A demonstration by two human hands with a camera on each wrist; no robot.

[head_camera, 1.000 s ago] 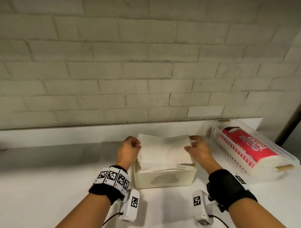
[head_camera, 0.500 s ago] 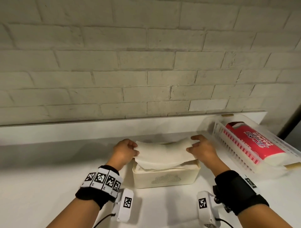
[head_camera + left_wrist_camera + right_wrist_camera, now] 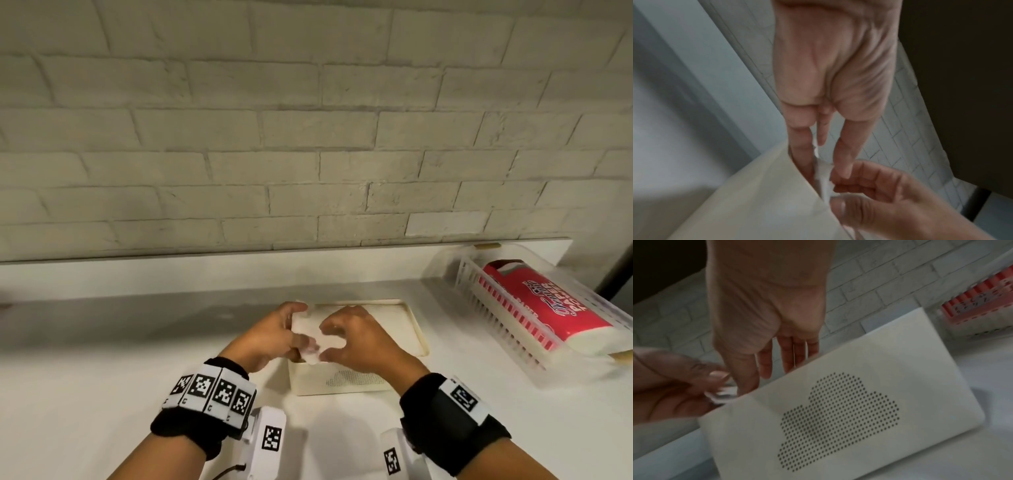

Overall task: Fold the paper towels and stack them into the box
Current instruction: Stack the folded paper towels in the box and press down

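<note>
Desk (image 3: 102, 359): white, brick wall behind. Slatted basket (image 3: 479, 274) at 2 o'clock from box, well apart, w/ red-wrapped paper pack (image 3: 534, 308) lying in it; judged the supply.

Box (image 3: 356, 380): cream, dotted cloud pattern on front, centre of desk. Right part of interior looked flat and filled nearly to rim, but blurred; cannot tell how many towels were in.

Both hands over box's left end, approx 9 o'clock side. Left hand (image 3: 274, 337) pinched a bunched white paper towel (image 3: 308, 334) at the box wall. Right hand (image 3: 359, 337) met it there, fingers curled, thumb and forefinger on the same wad.

Progress: judged that a towel was being tucked into the box; fold looked untidy. Pack not used up, so more to fold and stack.
</note>
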